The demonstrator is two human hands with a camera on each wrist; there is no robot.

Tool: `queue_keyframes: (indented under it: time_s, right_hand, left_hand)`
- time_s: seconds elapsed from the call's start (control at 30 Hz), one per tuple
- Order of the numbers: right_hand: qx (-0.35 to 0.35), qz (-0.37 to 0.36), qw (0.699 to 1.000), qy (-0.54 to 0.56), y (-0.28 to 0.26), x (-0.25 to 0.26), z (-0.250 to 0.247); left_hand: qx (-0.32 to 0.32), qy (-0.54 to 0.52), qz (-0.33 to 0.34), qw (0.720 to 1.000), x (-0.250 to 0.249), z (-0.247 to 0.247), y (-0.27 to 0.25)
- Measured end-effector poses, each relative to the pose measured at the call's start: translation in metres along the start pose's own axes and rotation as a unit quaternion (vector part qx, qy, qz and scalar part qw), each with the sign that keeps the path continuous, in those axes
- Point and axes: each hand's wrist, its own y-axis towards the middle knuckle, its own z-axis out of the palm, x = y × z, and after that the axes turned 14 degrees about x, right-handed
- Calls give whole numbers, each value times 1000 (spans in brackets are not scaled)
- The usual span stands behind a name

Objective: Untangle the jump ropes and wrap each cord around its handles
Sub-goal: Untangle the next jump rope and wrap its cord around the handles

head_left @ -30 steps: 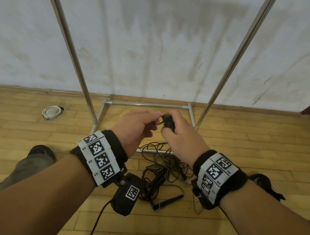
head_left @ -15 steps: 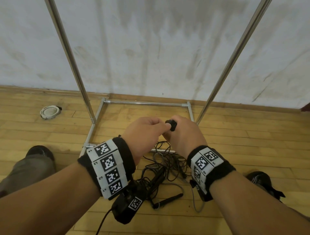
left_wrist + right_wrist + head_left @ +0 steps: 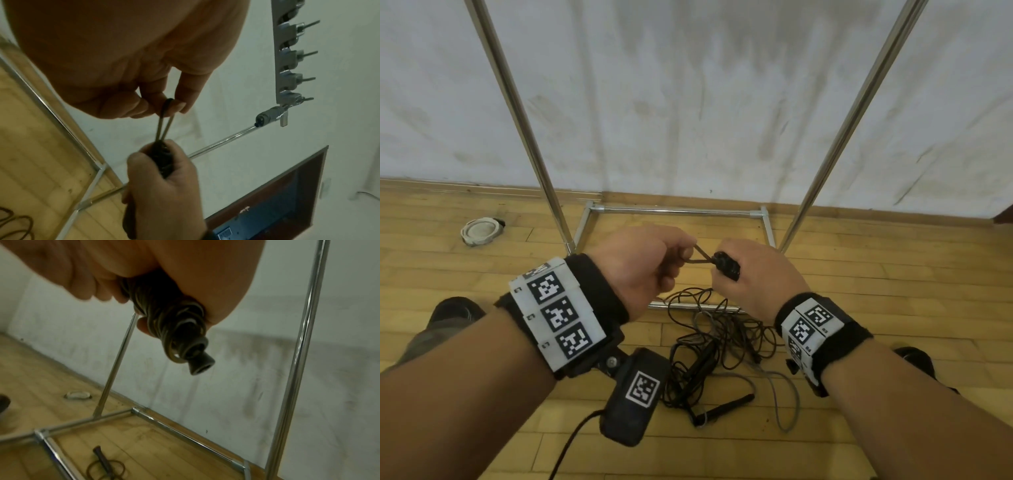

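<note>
Wrapped jump rope bundle gripped in right hand, mid-air; left hand fingers pinching its cord loop at 9 o'clock. Tangled ropes on floor at 6 o'clock.

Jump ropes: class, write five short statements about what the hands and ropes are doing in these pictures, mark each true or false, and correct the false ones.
1. The right hand grips a bundle of handles wound with cord. True.
2. The left hand is empty. False: it pinches a loop of cord that runs to the bundle.
3. A tangle of ropes lies on the wooden floor. True.
4. The tangle hangs from the metal rack. False: it lies on the floor by the rack's base.
5. Every handle is in the hands. False: one black handle lies on the floor.
</note>
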Motion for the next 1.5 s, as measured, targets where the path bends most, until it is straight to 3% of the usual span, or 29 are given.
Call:
queue_keyframes:
  time_s: [0.1, 0.3, 0.47, 0.53, 0.7, 0.83, 1.0, 1.13, 1.23, 1.33, 1.5]
  right_hand:
    - [-10, -1, 1000, -1, 1, -2, 1]
    - [-80, -50, 995, 29, 3, 20, 3]
    - [-92, -16, 993, 73, -1, 27, -9]
    - [-91, -9, 989, 117, -7, 32, -16]
    - [-68, 6, 957, 283, -30, 39, -53]
    - [-63, -33, 940, 334, -50, 44, -91]
    - [-90, -60, 899, 425, -67, 51, -134]
    - [-75, -85, 889, 443, -67, 61, -153]
    - [-73, -84, 878, 465, -61, 76, -162]
    - [-99, -63, 870, 479, -57, 90, -173]
    - [-141, -37, 868, 474, -64, 103, -206]
  left_hand:
    - [7, 43, 14, 999, -2, 2, -6]
    - [-36, 22, 48, 998, -21, -13, -11]
    - [-18, 20, 107, 994, -23, -4, -19]
    - [-4, 66, 137, 988, -34, -5, -24]
    - [42, 149, 172, 973, -62, 12, -34]
    - [51, 223, 194, 954, -101, 30, -44]
    - [80, 281, 217, 932, -137, 51, -47]
    - [118, 266, 263, 920, -146, 50, -45]
    - [108, 264, 296, 912, -152, 43, -42]
    - [96, 239, 310, 915, -161, 40, -41]
    - [158, 159, 299, 928, -186, 42, -52]
